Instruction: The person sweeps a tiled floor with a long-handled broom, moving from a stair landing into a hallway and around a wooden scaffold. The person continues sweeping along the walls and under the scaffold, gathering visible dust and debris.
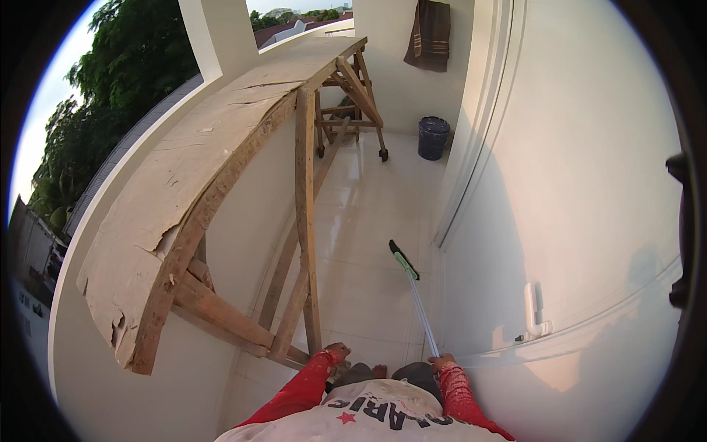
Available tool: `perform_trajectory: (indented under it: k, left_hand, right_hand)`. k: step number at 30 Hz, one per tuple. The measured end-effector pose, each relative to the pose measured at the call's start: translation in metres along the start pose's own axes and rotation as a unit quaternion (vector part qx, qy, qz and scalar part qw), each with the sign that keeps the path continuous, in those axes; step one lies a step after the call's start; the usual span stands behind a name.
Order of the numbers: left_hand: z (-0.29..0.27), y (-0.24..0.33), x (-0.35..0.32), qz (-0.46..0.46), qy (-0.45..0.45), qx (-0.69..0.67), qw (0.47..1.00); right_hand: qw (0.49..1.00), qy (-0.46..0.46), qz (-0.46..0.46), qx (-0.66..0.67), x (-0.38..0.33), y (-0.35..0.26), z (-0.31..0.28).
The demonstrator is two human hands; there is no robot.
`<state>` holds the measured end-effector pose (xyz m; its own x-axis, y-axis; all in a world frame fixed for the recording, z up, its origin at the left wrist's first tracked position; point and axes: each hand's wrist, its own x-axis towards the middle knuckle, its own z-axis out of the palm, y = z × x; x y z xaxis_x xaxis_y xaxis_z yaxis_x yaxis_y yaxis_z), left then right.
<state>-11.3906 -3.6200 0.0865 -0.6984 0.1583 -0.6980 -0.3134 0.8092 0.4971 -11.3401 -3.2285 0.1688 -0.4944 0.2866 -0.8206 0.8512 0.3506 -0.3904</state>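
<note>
My right hand (442, 362) is closed around the near end of a long, pale pole. The pole belongs to a push broom (407, 267) with a green head and dark bristles, which points away from me and rests on the tiled floor. My left hand (338, 352) is low, just right of a leg (308, 221) of a rough wooden worktable (199, 125). Its fingers look curled, and a small mottled, yellowish thing shows under it. What that hand holds, if anything, I cannot make out. Both red sleeves are spotted with pale stains.
The long table runs along the low wall on the left, its slanting braces (221, 309) reaching low. A white door (582, 184) with a handle (532, 311) stands close on the right. Far ahead are a dark bucket (434, 138) and a hanging brown towel (429, 37).
</note>
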Motion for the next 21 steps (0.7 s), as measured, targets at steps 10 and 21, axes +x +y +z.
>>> perform_trajectory:
  k: [10,21]
  left_hand:
    - [-0.209,0.279,0.221,0.195,0.105,-0.177,0.959]
    - [-0.261,0.151,0.287,-0.157,-0.142,0.072,0.975]
  right_hand:
    - [0.994,-0.062,-0.046,0.075,0.216,-0.258,-0.104]
    - [0.979,-0.11,-0.054,0.161,0.368,-0.549,-0.232]
